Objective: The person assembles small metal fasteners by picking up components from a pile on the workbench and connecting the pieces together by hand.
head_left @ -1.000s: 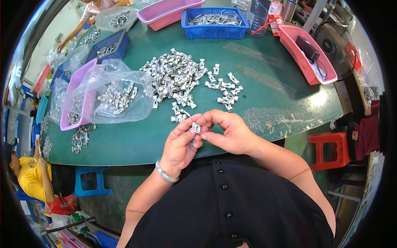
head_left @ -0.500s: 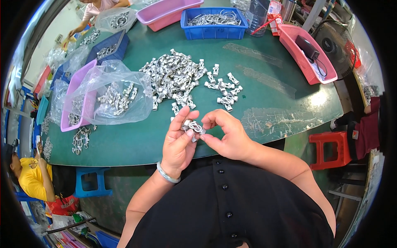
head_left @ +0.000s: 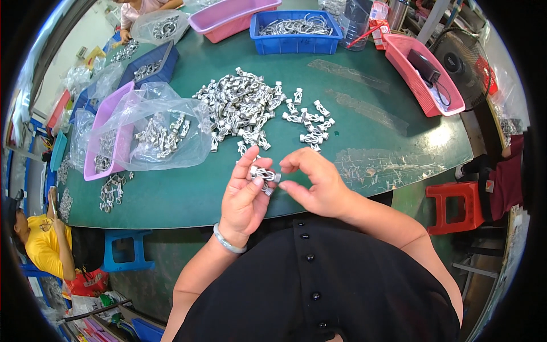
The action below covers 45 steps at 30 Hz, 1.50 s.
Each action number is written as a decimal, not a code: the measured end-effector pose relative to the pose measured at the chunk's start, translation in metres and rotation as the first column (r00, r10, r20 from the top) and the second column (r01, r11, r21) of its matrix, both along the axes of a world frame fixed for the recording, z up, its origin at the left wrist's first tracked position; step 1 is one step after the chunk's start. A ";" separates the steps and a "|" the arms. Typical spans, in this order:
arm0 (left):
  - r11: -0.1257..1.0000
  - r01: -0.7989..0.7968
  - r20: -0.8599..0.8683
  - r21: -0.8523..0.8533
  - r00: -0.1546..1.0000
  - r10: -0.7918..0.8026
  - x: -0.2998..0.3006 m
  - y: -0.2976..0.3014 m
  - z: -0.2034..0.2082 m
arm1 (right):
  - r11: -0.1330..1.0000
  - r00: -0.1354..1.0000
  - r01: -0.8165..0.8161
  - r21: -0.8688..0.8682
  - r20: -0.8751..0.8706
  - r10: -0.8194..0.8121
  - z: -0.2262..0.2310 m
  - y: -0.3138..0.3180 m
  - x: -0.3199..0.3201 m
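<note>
My left hand [head_left: 244, 196] is closed around a few small silver parts [head_left: 264, 175], each with looped white cord-like strands and a metal end cap. One part points right from between thumb and fingers; another hangs just below it. My right hand [head_left: 317, 183] is beside that end cap, thumb and index finger apart with a gap between them and nothing in it. Beyond my hands lies a large pile of similar parts [head_left: 239, 105] on the green table [head_left: 228, 51], with a smaller cluster [head_left: 310, 122] to its right.
A clear plastic bag [head_left: 191, 151] of parts lies against a purple tray [head_left: 91, 165] at left. Behind stand a pink tray [head_left: 213, 33] and a blue bin [head_left: 296, 44] of metal rings. A pink basket [head_left: 399, 60] and fan [head_left: 456, 62] stand right. Two people sit leftward.
My right thumb and index finger have come away from the end of the part and spread wider. The left hand keeps hold, the part now lying flatter. The far person's arm has shifted.
</note>
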<state>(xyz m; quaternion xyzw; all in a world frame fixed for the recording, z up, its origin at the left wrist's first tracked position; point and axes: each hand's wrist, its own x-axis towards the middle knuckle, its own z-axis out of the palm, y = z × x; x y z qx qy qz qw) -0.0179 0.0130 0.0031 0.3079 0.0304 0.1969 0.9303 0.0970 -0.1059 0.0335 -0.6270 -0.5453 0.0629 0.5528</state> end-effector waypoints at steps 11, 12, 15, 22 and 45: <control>0.490 -0.585 0.161 0.646 0.732 0.662 -0.024 0.091 0.069 | 0.939 0.920 0.220 -0.265 0.376 -0.109 -0.008 -0.026 0.061; 0.280 -0.552 0.186 0.786 0.643 0.743 -0.026 0.102 0.074 | 0.940 0.920 0.217 -0.263 0.377 -0.107 -0.007 -0.026 0.059; -0.201 -0.274 0.322 0.940 0.526 0.787 -0.028 0.117 0.079 | 0.917 0.895 0.201 -0.345 0.445 -0.029 -0.007 -0.023 0.051; -0.388 -0.205 0.424 0.899 0.630 0.651 -0.009 0.071 0.066 | 0.906 0.839 0.268 -0.329 0.542 -0.051 -0.016 -0.023 0.051; 0.977 0.126 -0.277 0.173 0.958 -0.074 0.010 -0.009 0.000 | 0.972 0.997 0.012 -0.234 0.071 0.005 0.002 -0.018 0.016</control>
